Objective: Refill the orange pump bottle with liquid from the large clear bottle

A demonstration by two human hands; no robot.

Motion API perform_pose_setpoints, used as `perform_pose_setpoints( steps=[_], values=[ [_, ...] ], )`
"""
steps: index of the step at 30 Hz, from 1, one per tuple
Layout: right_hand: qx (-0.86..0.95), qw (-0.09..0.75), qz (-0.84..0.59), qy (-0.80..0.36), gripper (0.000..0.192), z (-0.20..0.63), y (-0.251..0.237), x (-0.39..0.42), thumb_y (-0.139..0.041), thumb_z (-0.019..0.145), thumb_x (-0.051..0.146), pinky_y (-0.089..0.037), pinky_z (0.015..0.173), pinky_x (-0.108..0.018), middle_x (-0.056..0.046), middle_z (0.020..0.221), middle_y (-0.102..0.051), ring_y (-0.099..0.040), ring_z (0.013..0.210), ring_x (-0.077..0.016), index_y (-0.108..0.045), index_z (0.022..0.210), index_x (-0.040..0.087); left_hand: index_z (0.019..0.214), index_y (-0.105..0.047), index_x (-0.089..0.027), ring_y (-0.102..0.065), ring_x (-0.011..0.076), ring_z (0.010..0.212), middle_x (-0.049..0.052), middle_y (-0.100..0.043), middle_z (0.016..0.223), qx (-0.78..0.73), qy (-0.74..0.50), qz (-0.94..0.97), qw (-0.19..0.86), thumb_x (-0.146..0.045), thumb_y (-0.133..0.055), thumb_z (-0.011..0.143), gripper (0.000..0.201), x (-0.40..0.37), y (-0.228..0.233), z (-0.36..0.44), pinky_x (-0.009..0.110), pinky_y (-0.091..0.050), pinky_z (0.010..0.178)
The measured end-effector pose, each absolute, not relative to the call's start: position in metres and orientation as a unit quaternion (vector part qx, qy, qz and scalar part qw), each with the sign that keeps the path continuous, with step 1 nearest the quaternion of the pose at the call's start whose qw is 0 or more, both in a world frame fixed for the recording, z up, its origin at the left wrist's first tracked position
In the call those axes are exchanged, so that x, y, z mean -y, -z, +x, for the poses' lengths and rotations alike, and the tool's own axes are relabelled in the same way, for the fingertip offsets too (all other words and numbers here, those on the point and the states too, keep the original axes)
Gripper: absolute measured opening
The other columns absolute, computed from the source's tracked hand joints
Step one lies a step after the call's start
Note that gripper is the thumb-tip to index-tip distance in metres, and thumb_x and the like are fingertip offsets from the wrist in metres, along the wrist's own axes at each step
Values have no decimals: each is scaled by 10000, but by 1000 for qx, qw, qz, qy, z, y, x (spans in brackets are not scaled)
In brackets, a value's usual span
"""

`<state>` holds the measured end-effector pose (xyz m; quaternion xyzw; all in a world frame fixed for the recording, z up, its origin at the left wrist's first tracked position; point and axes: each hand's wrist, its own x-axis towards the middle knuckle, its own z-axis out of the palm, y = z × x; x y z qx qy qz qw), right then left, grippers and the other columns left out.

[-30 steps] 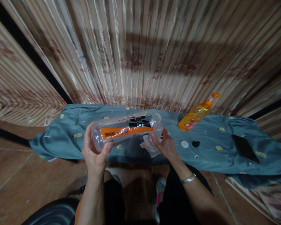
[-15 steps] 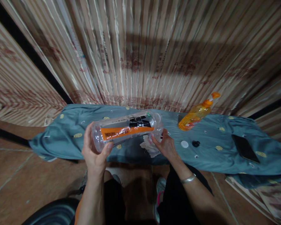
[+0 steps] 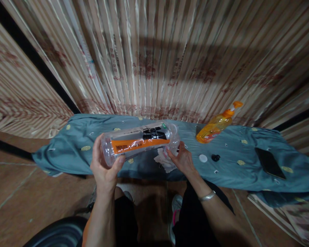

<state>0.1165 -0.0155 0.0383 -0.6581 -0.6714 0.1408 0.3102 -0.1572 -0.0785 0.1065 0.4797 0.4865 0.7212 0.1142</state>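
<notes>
Left hand: the left hand (image 3: 104,168) wraps the base end of a large clear plastic bottle with an orange and black label (image 3: 140,140), thumb on the near side and fingers curled round the far side, closed firmly on it.
Bottle position: the bottle lies on its side in the air just above the near edge of the table, base toward the left, neck end toward the right, tilted slightly upward to the right.
Right hand: the right hand (image 3: 182,159) is at the bottle's neck end, fingers bent and pressing a crumpled white cloth (image 3: 164,161) against or just under the bottle's shoulder; whether the fingers also grip the bottle itself cannot be told.
Wrist: a thin silver bracelet (image 3: 206,196) sits on the right wrist.
Table cover: a blue-grey cloth with small yellow round motifs (image 3: 72,147) covers a low table and hangs over its front edge.
Soap bottle: an orange translucent pump bottle (image 3: 217,123) stands on the cover to the right of the hands, well apart from them.
Small parts: a white round cap (image 3: 203,158) and a small black cap (image 3: 215,157) lie side by side on the cover, near the right hand.
Phone: a dark flat phone (image 3: 270,163) lies farther right on the cover.
Backdrop: striped beige curtains (image 3: 154,58) hang behind the table.
</notes>
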Motion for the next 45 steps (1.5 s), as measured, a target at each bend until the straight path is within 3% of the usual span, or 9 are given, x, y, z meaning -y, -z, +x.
perform_pose_setpoints(
  steps=[19, 29, 38, 45],
  values=[
    [674, 309, -659, -126, 539, 118, -36, 15, -606, 889, 600, -585, 750, -437, -128, 921, -786, -776, 868, -336, -534, 1212, 174, 1400, -664, -211, -698, 304, 1177, 115, -719, 1297, -465, -727, 493, 116, -565, -888, 696, 819, 77, -103, -161, 405, -563, 1016],
    [676, 302, -660, -129, 550, 119, -37, 15, -620, 895, 587, -585, 759, -439, -187, 970, -787, -781, 878, -348, -537, 1218, 150, 1379, -661, -206, -701, 323, 1171, 126, -724, 1278, -484, -727, 472, 120, -633, -886, 653, 872, 79, -109, -154, 431, -572, 1003],
    [679, 316, -653, -115, 599, 118, -33, 14, -558, 916, 694, -584, 732, -441, -166, 920, -783, -774, 839, -353, -532, 1199, 167, 1361, -671, -196, -688, 331, 1195, 136, -715, 1296, -475, -735, 467, 127, -608, -914, 636, 869, 80, -111, -154, 445, -545, 1050],
    [680, 308, -654, -125, 581, 119, -34, 14, -574, 916, 660, -582, 741, -435, -168, 943, -785, -779, 867, -350, -529, 1201, 155, 1367, -661, -201, -684, 345, 1193, 134, -708, 1284, -476, -734, 467, 130, -627, -907, 634, 883, 80, -111, -153, 469, -542, 1050]
  ],
)
